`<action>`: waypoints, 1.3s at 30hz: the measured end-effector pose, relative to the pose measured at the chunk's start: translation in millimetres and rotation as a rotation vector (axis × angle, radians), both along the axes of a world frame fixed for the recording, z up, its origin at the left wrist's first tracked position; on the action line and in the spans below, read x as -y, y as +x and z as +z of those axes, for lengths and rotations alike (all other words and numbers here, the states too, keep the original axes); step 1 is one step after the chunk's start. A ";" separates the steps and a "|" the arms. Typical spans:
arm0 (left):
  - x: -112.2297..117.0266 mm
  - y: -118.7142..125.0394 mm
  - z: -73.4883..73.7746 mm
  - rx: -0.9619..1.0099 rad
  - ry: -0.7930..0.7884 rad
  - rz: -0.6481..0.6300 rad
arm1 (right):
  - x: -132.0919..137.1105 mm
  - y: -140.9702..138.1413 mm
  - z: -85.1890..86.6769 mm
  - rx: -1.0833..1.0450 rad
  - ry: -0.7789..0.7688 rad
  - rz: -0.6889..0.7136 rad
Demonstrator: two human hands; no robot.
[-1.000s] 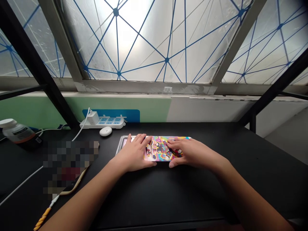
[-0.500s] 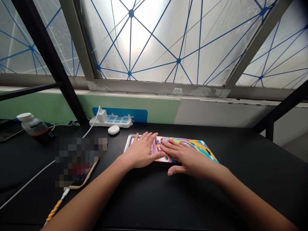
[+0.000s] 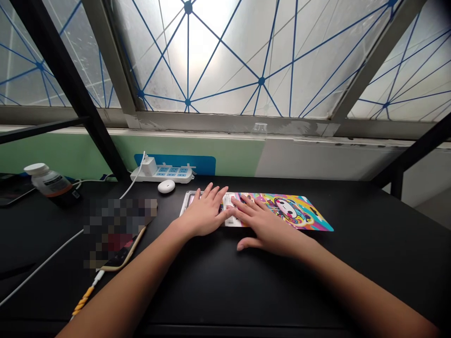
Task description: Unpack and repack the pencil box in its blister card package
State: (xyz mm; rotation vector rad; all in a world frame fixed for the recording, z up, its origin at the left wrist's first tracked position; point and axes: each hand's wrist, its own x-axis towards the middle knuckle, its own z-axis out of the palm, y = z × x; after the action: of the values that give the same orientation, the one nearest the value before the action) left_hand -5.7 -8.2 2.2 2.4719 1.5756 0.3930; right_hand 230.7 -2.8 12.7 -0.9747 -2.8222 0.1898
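Observation:
A long, flat, brightly coloured printed card with a cartoon face lies on the black desk in front of me. Beside its left end sits a flat piece with a clear or silvery edge, mostly covered by my left hand. That hand is laid flat, its fingers spread. My right hand rests over the left half of the card, fingers extended and thumb out to the side. The two hands almost meet near a white label with a barcode. Neither hand is wrapped around anything.
At the left are a phone-like device with its screen blurred, a charging cable and a white-capped bottle. A power strip and a white round-edged case sit by the wall. Black frame bars slant at both sides.
My right hand has shifted slightly left across the card. More of the card's right part shows, including the cartoon face. My left hand stays over the left end, and the view has tilted a little.

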 end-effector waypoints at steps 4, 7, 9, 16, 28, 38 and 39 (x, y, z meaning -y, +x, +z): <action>-2.4 -1.7 0.4 -0.003 -0.053 0.017 | -0.2 -2.6 -8.0 0.050 -0.001 -0.005; -3.5 -1.6 -1.0 -0.024 -0.057 0.016 | -4.1 5.2 -8.8 0.073 0.009 -0.019; -3.6 -1.4 -1.2 -0.036 -0.061 0.009 | -5.5 7.6 -10.6 0.081 0.031 -0.028; -5.3 -11.1 5.1 -0.089 -0.154 0.018 | -6.2 40.8 -24.9 0.059 0.122 -0.043; -9.4 -29.1 15.2 -0.134 -0.273 0.052 | -2.1 95.9 -35.8 -0.007 0.469 -0.157; -8.9 -28.4 11.2 -0.150 -0.225 0.078 | 14.6 90.2 -13.5 -0.083 0.677 -0.141; -8.3 -26.7 10.1 -0.144 -0.207 0.083 | 23.4 82.3 -11.8 -0.085 0.691 -0.107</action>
State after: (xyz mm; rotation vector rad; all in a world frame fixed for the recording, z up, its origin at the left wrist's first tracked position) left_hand -32.3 0.0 12.2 2.3285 1.6826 0.0595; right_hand 313.1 -26.2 0.9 -0.9006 -2.4423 -0.6887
